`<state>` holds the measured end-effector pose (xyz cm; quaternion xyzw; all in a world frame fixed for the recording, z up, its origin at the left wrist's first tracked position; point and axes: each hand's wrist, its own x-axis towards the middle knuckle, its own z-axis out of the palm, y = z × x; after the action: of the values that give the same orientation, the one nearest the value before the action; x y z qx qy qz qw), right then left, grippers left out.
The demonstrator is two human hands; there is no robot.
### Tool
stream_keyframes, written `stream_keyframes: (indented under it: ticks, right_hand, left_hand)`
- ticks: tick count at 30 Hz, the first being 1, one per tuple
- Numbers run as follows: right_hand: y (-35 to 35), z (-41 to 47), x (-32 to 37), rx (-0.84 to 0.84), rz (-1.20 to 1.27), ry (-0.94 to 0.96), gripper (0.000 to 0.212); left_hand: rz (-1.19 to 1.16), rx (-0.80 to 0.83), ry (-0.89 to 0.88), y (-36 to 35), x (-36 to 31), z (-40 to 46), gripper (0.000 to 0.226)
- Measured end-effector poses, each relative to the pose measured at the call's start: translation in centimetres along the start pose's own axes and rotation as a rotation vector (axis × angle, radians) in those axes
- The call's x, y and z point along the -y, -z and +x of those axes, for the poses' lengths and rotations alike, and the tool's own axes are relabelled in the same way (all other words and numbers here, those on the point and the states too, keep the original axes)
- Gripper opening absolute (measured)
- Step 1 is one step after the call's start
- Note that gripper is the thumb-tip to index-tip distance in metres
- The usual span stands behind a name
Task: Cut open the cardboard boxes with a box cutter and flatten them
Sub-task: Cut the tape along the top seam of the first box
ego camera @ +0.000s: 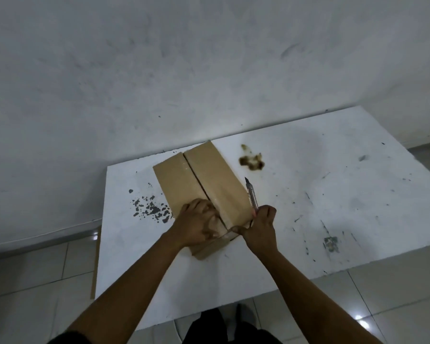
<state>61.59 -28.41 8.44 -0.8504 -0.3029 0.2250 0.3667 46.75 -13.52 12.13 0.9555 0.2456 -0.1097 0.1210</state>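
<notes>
On the white table (308, 194) lies the cardboard box (204, 184), top seam split, left hand (196, 224) fingers curled under near flap to pry it, right hand (261, 227) gripping the box cutter (251, 194) blade-up, clear of cardboard.

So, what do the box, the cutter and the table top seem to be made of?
Box: plain brown cardboard with a matte face, and glossy strips along the centre seam that look like clear tape.
Cutter: a slim grey body with a dull shine, metal or plastic, and a dark pointed blade.
Table top: a smooth white board, maybe painted or laminated, scuffed and stained.
</notes>
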Motion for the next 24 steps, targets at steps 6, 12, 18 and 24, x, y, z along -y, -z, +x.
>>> stream_keyframes:
  ticks: [6,12,18,24]
  right_hand:
    - [1.5,3.0,-0.7,0.045,-0.099,0.111,0.093]
    - [2.3,5.6,-1.6,0.109,-0.141,0.173,0.100]
    - [2.6,7.3,-1.3,0.168,-0.170,0.169,0.097]
    - [2.5,7.2,-1.1,0.168,-0.180,0.154,0.097]
  left_hand:
    - [0.165,0.057,-0.075,1.0,-0.3,1.3,0.081]
    - [0.260,0.072,-0.060,0.7,-0.5,1.7,0.080]
    - [0.270,0.122,-0.032,1.6,-1.8,2.9,0.076]
    - [0.098,0.125,-0.005,2.2,-2.7,4.1,0.078]
